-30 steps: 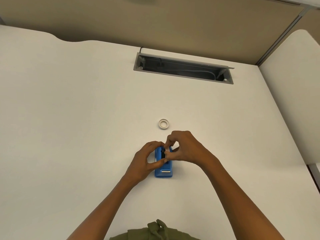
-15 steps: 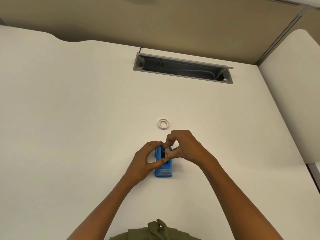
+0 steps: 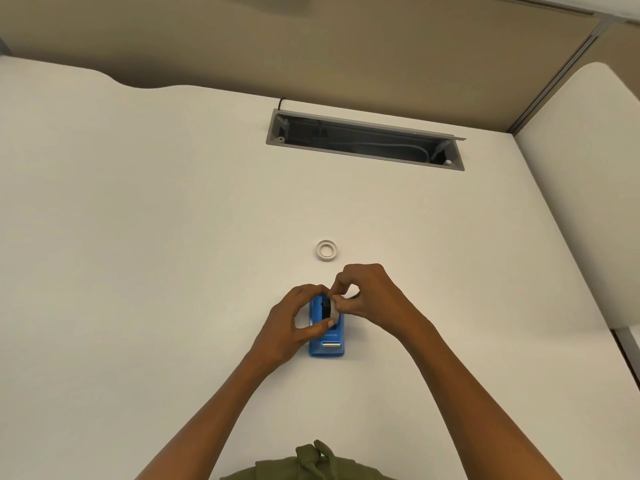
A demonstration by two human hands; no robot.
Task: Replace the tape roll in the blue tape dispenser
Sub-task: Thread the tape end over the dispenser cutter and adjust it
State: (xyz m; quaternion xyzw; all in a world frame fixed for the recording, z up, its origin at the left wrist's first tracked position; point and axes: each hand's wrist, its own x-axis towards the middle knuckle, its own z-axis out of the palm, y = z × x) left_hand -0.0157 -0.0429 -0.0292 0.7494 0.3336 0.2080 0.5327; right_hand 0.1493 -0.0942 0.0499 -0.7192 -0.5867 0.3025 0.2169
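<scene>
the right hand (image 3: 367, 294) has its grip pinching a small whitish tape roll (image 3: 334, 310) between thumb and curled fingers, holding the roll on edge at the open slot of the small blue plastic tape dispenser (image 3: 327, 336); whether the roll sits fully in the slot cannot be told. the left hand (image 3: 292, 323) wraps around the dispenser's left side, its fingers curled over the far end and its thumb (image 3: 317, 330) pressing across the top near the roll, so this grip is pinching the dispenser body. the dispenser lies flat on the white table (image 3: 156, 237), its metal cutter end (image 3: 330, 345) pointing toward the person. a second roll, a thin white ring (image 3: 327, 251), lies flat on the table just beyond the hands, apart from them. farther back, a grey rectangular cable tray opening (image 3: 365, 142) is set into the table, with a grey cable visible inside. a tan partition wall (image 3: 346, 46) stands behind the table, and a second white surface (image 3: 588, 202) adjoins on the right. both bare forearms reach in from the bottom edge, above a piece of olive-green clothing (image 3: 311, 465).
</scene>
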